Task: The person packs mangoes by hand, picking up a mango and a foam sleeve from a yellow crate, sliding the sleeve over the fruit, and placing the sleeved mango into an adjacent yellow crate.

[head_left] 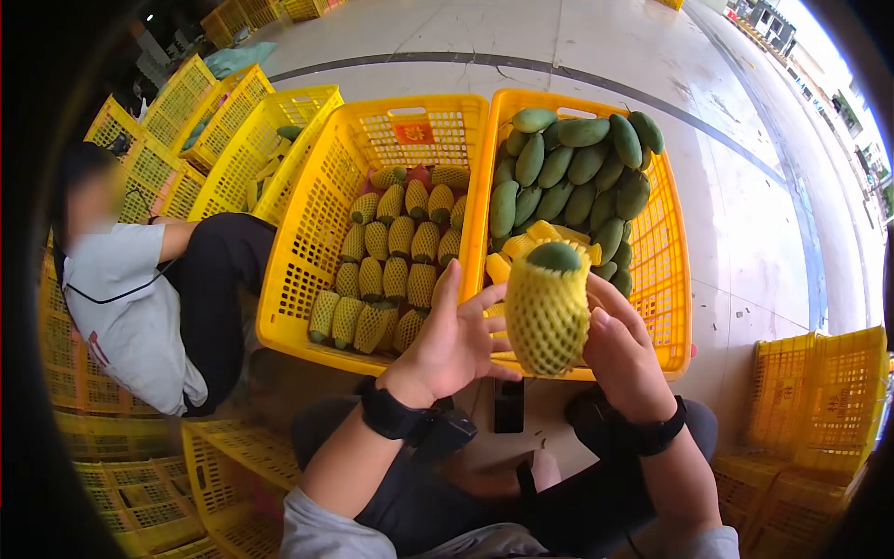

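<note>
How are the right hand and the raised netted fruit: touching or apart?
Touching. In the head view, the right hand grips the raised netted fruit at its side.

Left plastic crate before me: foam-netted mangoes in rows
Right plastic crate before me: bare green mangoes, yellow foam nets

Netted fruit in left crate, bare fruit in right crate beside it, seated person farther left, stacked crates far right

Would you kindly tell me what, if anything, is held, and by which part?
A net-sleeved green fruit, by its right side, in the right hand.
</note>
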Available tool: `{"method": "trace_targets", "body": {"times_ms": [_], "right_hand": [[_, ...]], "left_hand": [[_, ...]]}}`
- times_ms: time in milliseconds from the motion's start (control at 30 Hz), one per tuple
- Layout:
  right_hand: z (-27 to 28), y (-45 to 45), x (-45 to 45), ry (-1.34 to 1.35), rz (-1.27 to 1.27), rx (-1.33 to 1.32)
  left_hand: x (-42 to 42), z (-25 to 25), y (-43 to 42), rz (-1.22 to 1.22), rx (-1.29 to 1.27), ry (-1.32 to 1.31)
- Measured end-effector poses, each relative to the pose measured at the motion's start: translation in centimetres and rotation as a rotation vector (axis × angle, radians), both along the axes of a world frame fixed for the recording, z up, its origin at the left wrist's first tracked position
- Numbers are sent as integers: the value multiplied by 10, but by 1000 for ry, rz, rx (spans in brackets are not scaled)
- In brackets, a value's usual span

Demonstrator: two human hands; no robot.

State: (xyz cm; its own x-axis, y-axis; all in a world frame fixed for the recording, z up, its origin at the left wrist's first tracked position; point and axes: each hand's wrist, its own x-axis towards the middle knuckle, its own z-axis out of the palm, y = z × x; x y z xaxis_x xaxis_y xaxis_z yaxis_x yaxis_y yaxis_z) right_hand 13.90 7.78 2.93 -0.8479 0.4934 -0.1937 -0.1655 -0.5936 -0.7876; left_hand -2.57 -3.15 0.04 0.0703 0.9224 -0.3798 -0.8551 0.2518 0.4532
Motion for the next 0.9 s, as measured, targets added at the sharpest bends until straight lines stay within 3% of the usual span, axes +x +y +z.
{"method": "trace_targets", "body": {"times_ms": [67, 267, 333, 367, 433, 533, 567, 633, 767, 800, 833, 900], "right_hand": [[-2, 2, -4, 91, 136, 231], [2, 3, -3, 72, 21, 51], [0, 9, -2, 0, -135, 29], [-3, 13, 0, 7, -138, 23], [-8, 24, 5, -45, -179, -39], [-13, 32, 9, -41, -211, -96], [-15, 34, 11, -51, -221, -118], [-15, 36, 12, -38, -219, -148], [-10, 36, 15, -9, -231, -173], [-10, 36, 15, 16, -233, -164], [-11, 36, 16, 19, -239, -167], [-11, 37, 16, 42, -226, -182]], "left_hand": [[11, -4, -2, 46, 0, -132], [16, -16, -14, 312, -151, -405], [7, -9, -20, 290, 208, -336], [-2, -1, -21, 403, 256, -508], [-29, 4, -22, 536, 492, -253], [-61, 10, -35, 720, 531, 104], [-64, 11, -36, 721, 529, 109], [-67, 10, -37, 938, 395, -470], [-66, 6, -27, 909, 482, -367], [-66, 4, -26, 926, 484, -124], [-65, 5, -26, 919, 482, -121], [-59, 6, -32, 843, 601, -685]]}}
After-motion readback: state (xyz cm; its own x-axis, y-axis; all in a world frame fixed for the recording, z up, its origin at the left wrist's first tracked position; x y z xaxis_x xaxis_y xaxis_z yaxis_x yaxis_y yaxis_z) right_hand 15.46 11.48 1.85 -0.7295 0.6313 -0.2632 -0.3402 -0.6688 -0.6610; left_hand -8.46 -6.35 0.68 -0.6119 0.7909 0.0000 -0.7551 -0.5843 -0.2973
